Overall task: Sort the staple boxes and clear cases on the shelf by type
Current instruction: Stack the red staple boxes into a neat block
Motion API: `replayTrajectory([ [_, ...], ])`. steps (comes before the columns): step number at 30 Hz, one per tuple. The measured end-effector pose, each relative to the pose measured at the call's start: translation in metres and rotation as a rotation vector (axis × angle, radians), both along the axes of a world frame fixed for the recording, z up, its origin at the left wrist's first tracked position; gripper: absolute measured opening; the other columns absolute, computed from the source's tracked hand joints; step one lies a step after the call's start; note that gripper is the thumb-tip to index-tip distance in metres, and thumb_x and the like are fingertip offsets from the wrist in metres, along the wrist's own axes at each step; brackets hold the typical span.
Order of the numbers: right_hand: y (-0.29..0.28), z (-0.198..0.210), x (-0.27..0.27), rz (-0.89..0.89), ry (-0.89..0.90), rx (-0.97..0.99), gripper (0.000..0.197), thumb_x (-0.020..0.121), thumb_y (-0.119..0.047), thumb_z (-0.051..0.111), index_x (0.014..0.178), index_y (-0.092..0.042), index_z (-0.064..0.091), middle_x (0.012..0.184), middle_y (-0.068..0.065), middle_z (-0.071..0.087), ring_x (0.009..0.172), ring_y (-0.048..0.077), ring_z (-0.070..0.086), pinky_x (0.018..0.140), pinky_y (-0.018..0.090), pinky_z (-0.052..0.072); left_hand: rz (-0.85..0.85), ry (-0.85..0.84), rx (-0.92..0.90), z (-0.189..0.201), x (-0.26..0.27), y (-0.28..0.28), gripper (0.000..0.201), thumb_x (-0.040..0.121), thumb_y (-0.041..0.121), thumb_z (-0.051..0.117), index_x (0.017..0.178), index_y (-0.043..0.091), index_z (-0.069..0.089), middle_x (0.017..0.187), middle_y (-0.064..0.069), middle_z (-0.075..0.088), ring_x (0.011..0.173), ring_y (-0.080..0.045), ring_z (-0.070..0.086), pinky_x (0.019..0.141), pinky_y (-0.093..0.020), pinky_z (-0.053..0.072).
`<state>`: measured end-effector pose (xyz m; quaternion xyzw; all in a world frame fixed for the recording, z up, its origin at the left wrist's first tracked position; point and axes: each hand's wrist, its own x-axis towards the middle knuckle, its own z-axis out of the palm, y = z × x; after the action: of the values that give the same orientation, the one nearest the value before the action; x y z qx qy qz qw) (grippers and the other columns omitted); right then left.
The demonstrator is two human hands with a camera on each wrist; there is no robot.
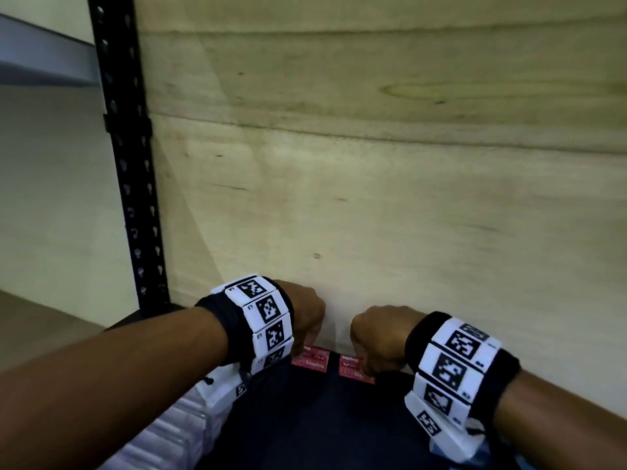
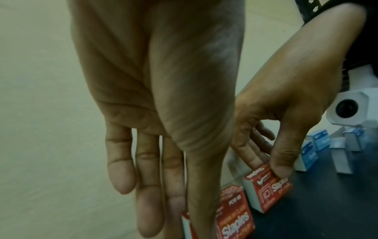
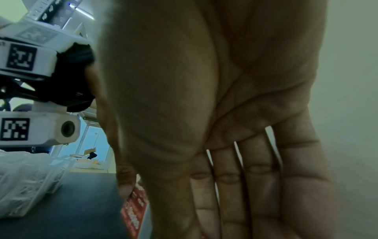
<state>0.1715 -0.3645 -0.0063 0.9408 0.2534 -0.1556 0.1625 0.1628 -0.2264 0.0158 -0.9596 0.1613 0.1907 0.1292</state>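
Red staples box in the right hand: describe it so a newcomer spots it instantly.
Start at the plywood back wall and drop to the dark shelf. Two red staples boxes stand against it. The right hand pinches the right one; the left one sits under the left hand.

2 staple boxes (image 1: 310, 359) side by side, clear cases (image 1: 176, 425) to left.

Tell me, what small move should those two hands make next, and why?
Probably slide the right red staple box, pinched by the right hand, up against the left red staple box under the left hand; a gap still separates them, and the blue boxes stand apart.
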Motion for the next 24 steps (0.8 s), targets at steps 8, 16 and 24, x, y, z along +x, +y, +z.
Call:
replayTrajectory([
  [8,-0.006,0.021,-0.045,-0.029,-0.052,-0.007,0.024,0.09,-0.025,0.068,0.107,-0.007,0.07,0.098,0.006,0.069,0.082,0.024,0.062,0.069,0.03,0.049,-0.04,-0.024,-0.032,0.021,-0.045,-0.002,0.027,0.09,0.011,0.068,0.117,0.012,0.069,0.118,-0.005,0.068,0.102,-0.021,0.062,0.071,-0.024,0.04],
  [16,-0.017,0.022,-0.109,-0.011,0.043,0.067,0.02,0.092,-0.024,0.067,0.107,-0.012,0.074,0.101,0.002,0.07,0.089,0.021,0.064,0.068,0.027,0.048,-0.068,0.039,-0.037,0.016,-0.1,0.001,0.024,0.087,0.016,0.072,0.111,0.016,0.073,0.11,-0.001,0.072,0.084,-0.008,0.057,0.069,-0.022,0.046],
  [24,-0.019,0.013,-0.166,0.038,0.108,-0.002,0.021,0.093,-0.027,0.065,0.106,-0.013,0.073,0.094,0.002,0.075,0.077,0.016,0.066,0.068,0.028,0.054,-0.045,0.136,-0.043,-0.012,-0.136,0.019,0.019,0.083,0.023,0.076,0.102,0.02,0.077,0.098,0.005,0.074,0.074,0.0,0.058,0.067,-0.017,0.047],
])
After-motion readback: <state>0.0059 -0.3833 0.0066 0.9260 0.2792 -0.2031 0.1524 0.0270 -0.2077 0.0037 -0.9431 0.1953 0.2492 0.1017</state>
